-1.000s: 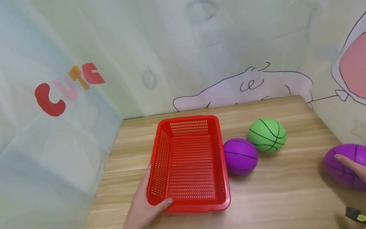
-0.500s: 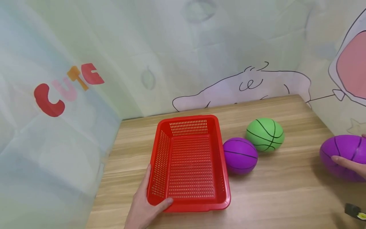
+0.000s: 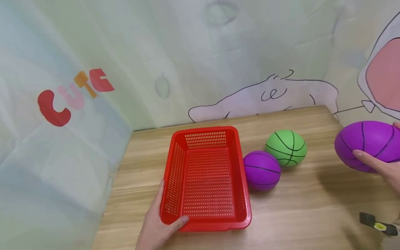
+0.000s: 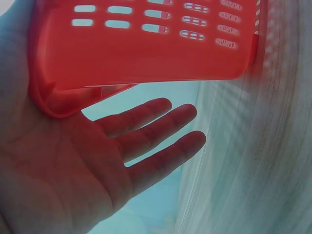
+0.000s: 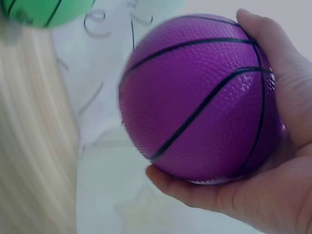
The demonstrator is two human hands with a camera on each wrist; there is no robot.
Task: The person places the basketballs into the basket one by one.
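On the wooden table stands a red plastic basket [image 3: 207,180] with slotted walls. My left hand [image 3: 159,222] holds its near left corner, the thumb over the near rim and a finger along the left side. In the left wrist view, the other fingers [image 4: 165,158] stretch out straight, away from the basket wall. At the right, my right hand [image 3: 382,166] grips a purple mini basketball [image 3: 368,146] above the table, thumb and fingers around opposite sides. Another purple mini basketball [image 3: 261,171] lies against the basket's right side. Close behind it sits a green mini basketball [image 3: 286,148].
The wooden table [image 3: 300,215] meets a printed cloth backdrop [image 3: 175,62] behind it and at both sides. A black strap with a yellow tag [image 3: 378,224] shows at the right forearm.
My right hand has lifted the purple mini basketball off the table and brought it up and a little left. The left hand and basket have stayed in place.
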